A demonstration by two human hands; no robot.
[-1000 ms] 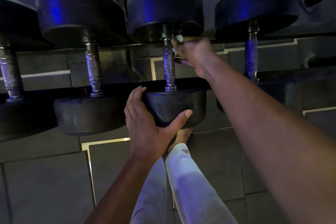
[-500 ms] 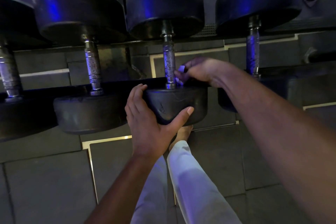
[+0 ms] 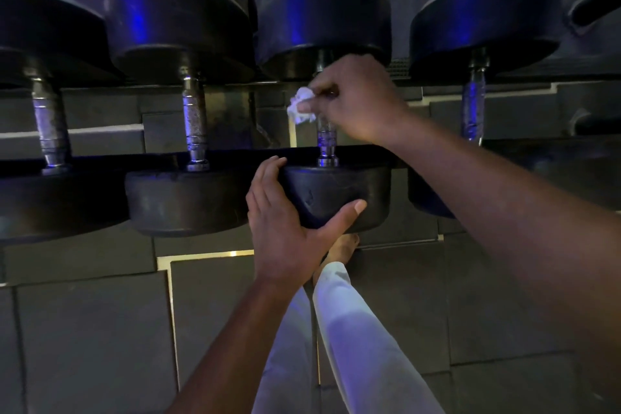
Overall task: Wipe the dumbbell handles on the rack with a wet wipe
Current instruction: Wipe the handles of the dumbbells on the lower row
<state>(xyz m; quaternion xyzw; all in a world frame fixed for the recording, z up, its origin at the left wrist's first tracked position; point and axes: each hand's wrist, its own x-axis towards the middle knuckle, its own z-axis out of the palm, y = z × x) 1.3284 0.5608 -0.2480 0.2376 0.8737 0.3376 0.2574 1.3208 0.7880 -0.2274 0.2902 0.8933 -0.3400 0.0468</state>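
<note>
1. A row of black dumbbells rests across the rack [image 3: 235,158], each with a metal handle spanning the gap between the rack's near and far rails.
2. The dumbbell [image 3: 331,191] being worked on is the third from the left end of the rack; its near weight hangs over the near rail and its far weight sits on the far rail.
3. The right hand [image 3: 356,101] wraps the upper part of that dumbbell's handle [image 3: 326,141], close under the far weight.
4. The right hand's fingers are curled together around the handle, clamping a crumpled white wipe [image 3: 300,106] against it; the wipe bulges out on the left side of the hand.
5. The lower part of the handle shows bare metal below the hand, down to its collar at the near weight.
6. The left hand [image 3: 285,228] cups the near weight of the same dumbbell from its left side, fingers pressed flat on the weight's left face and the thumb stretched across its front.
7. The neighbouring dumbbell [image 3: 195,124] to the left lies just beside it, untouched by either hand.
8. Below the rack, dark floor tiles [image 3: 94,329] and the person's white trouser leg [image 3: 363,346] are visible.
</note>
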